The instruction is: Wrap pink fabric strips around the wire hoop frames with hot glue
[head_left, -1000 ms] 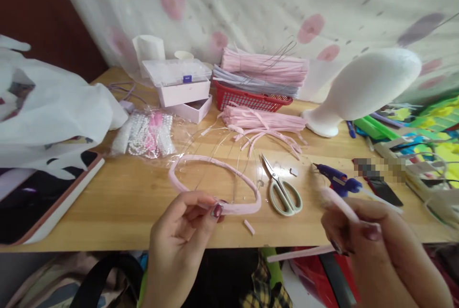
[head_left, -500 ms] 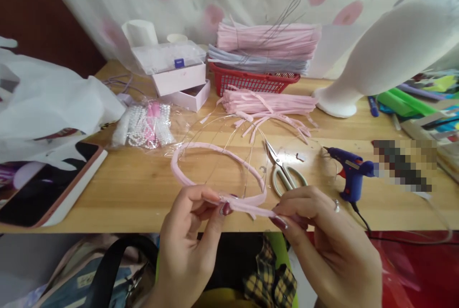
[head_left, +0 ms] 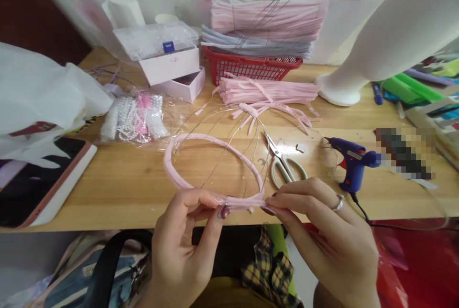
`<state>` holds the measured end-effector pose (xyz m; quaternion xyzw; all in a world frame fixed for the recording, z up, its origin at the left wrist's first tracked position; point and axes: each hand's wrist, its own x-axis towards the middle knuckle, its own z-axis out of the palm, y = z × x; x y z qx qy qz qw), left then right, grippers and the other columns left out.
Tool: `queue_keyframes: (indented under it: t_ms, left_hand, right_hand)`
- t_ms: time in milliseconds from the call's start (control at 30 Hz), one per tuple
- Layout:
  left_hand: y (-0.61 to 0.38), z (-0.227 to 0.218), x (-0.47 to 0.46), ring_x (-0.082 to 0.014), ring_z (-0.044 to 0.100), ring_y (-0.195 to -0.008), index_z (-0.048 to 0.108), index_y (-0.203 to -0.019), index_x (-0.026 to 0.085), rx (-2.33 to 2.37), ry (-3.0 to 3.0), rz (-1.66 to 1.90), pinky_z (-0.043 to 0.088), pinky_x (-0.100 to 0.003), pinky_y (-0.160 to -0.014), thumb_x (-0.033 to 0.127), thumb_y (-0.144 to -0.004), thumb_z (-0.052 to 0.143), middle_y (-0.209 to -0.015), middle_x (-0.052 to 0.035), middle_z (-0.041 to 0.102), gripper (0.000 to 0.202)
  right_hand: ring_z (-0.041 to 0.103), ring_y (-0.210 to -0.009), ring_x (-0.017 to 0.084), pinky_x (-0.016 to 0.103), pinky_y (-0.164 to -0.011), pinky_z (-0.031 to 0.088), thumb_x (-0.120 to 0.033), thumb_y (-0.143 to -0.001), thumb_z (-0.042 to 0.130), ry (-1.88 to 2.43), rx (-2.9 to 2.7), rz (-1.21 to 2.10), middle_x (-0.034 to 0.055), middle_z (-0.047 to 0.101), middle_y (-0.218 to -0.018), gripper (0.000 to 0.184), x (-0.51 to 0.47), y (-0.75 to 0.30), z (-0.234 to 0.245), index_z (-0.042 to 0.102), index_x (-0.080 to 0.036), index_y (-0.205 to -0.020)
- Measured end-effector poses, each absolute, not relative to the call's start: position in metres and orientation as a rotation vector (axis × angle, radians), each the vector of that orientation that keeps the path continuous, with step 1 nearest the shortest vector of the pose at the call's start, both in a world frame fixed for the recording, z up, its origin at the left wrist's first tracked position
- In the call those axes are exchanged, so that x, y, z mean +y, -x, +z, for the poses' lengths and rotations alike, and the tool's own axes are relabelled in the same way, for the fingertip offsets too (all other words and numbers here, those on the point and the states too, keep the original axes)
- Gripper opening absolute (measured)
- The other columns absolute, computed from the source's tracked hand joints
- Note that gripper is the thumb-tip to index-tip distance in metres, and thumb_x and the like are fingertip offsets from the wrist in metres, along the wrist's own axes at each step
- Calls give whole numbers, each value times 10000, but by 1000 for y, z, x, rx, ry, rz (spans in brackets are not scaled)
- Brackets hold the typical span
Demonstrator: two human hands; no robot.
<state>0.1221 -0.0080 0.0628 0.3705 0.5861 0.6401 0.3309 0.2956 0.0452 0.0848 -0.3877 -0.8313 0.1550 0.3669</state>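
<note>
A wire hoop wrapped in pink fabric strip (head_left: 168, 160) is held near the table's front edge, with thin bare wires (head_left: 229, 143) running from it to a pink-wrapped tip (head_left: 248, 108). My left hand (head_left: 190, 241) pinches the near side of the hoop between thumb and fingers. Beside it, my right hand (head_left: 322, 226) is closed at the right end of the pink strip (head_left: 244, 202) lying along that near side. Whether the right fingertips also grip the hoop is hidden. Scissors with pale handles (head_left: 285, 167) lie just beyond my right hand.
A blue glue gun (head_left: 353, 162) with a cord is at the right. Pink strips (head_left: 268, 92) lie behind, before a red basket (head_left: 251, 66). Bagged beads (head_left: 134, 119), white boxes (head_left: 170, 69) and a phone (head_left: 39, 183) are leftward. A white leg-shaped form (head_left: 387, 35) stands back right.
My right hand has moved left, closer to my left hand, and the strip between them looks shorter. The left hand keeps its pinch. The camera view has shifted slightly.
</note>
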Motion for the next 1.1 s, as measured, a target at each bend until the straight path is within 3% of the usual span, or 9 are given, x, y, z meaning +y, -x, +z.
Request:
queue_keyframes:
  t_ms: [800, 1100]
  left_hand:
    - [-120, 61, -10, -117, 729, -762, 653, -874, 230, 1483, -963, 1727, 603, -175, -721, 29, -839, 679, -836, 30, 742, 206]
    - [-109, 60, -8, -114, 723, -779, 762, -931, 266, 1527, -918, 1673, 601, -165, -765, 135, -873, 723, -867, 33, 762, 148]
  right_hand:
    - [629, -804, 113, 223, -713, 507, -19, -915, 638, 971, -2233, 409, 13, 656, -908, 182, 58, -307, 77, 659, -191, -970]
    - [634, -827, 86, 181, -743, 509, 5, -926, 603, 872, -2256, 559, 18, 644, -915, 184, 59, -304, 79, 665, -161, -973]
